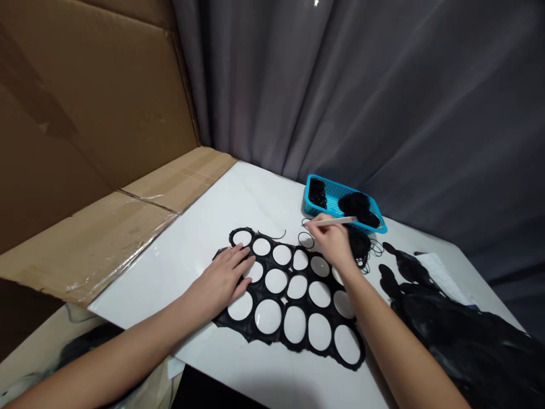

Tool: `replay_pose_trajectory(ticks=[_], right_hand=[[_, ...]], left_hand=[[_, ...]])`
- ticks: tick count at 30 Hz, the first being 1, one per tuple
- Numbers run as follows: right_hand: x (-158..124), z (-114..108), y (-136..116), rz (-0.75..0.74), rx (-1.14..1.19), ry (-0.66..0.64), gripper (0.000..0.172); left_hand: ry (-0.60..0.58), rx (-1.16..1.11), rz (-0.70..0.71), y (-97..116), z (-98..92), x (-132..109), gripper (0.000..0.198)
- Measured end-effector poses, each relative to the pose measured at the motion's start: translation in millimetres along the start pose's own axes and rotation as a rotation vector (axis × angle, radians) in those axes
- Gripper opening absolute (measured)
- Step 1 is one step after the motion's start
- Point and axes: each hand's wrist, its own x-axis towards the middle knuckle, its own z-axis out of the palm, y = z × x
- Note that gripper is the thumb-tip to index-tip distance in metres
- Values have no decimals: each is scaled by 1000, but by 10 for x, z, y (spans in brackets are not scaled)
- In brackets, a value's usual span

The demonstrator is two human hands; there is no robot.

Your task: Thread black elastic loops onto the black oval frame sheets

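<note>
A black rubber sheet (284, 301) with rows of round holes lies flat on the white table. My left hand (230, 270) rests on its left edge with the fingers stretched out. Beyond the sheet's far edge, my right hand (331, 237) pinches a slim, pale stick-like tool (334, 221); I cannot make out its exact kind. A thin black ring (305, 240) lies on the table just left of the right hand. Another thin ring shows partly by the fingertips. Under and beside the right wrist is a pile of black rings (360, 244), partly hidden.
A blue basket (332, 184) holding bunches of black rings stands at the back. More black sheets (451, 329) are heaped on the right beside a white cloth or paper (443, 275). A large cardboard box (93, 102) stands at the left, and a grey curtain (361, 85) hangs behind.
</note>
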Motion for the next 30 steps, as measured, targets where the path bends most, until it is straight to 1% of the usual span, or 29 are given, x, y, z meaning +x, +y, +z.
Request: replay_pose_trajectory(ticks=[2, 3, 4, 5, 7, 9, 13, 18, 21, 24, 26, 29, 30], right_hand=[[-121, 252, -132, 18, 188, -261, 20], [-173, 374, -181, 29, 264, -358, 18], [-215, 483, -216, 30, 314, -417, 17], [-245, 573, -237, 22, 335, -447, 16], [-272, 687, -248, 0, 331, -460, 15], [-269, 726, -235, -9, 307, -458, 14], [-256, 706, -221, -3, 289, -464, 14], [-250, 687, -232, 20, 304, -479, 15], [-241, 674, -240, -5, 263, -477, 12], [-292, 675, -283, -114, 193, -467, 11], [-361, 690, -330, -247, 115, -464, 11], [-394, 690, -371, -505, -144, -494, 11], [-353, 668, -363, -535, -238, -477, 12]], left_hand=[[-4, 11, -6, 2, 16, -1, 40], [-6, 20, -11, 5, 23, -4, 40], [-9, 30, -16, 9, 28, -7, 40], [-14, 39, -22, 14, 32, -11, 41], [-27, 54, -32, 25, 38, -22, 42], [-34, 63, -42, 37, 43, -31, 42], [-24, 82, -60, 58, 55, -34, 42], [-38, 125, -54, 71, 46, -21, 43], [-43, 130, -53, 68, 31, -19, 43], [-49, 131, -48, 64, 27, -17, 44], [-53, 137, -52, 66, 31, -15, 45], [-55, 149, -70, 78, 32, -9, 45], [-56, 150, -74, 84, 28, -7, 45]])
